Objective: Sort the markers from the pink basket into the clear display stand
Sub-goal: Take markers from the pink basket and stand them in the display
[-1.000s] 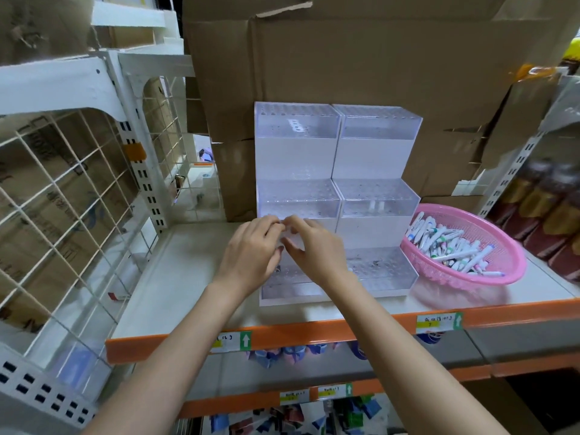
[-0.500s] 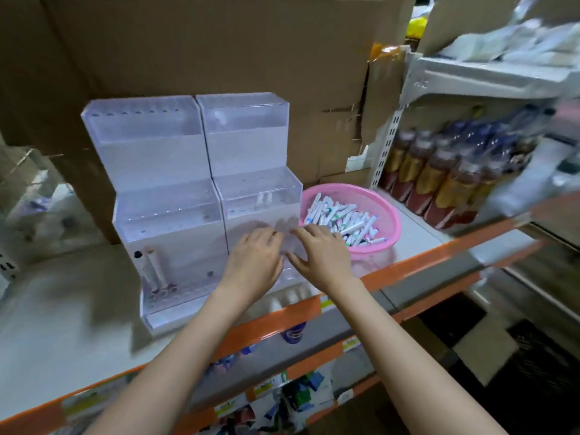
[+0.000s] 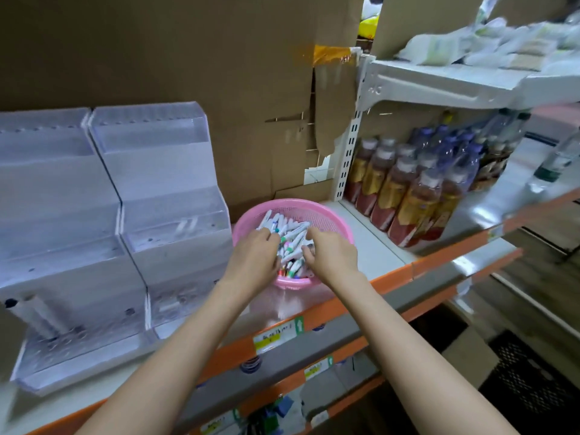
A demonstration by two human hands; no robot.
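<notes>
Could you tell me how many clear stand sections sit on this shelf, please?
2: left section at the picture's edge, right section beside the pink basket; more may lie out of view.

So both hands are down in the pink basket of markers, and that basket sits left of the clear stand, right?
Not quite. The head view shows the pink basket sitting right of the clear display stand, not left. Both the left hand and the right hand are down in it among the markers.
</notes>
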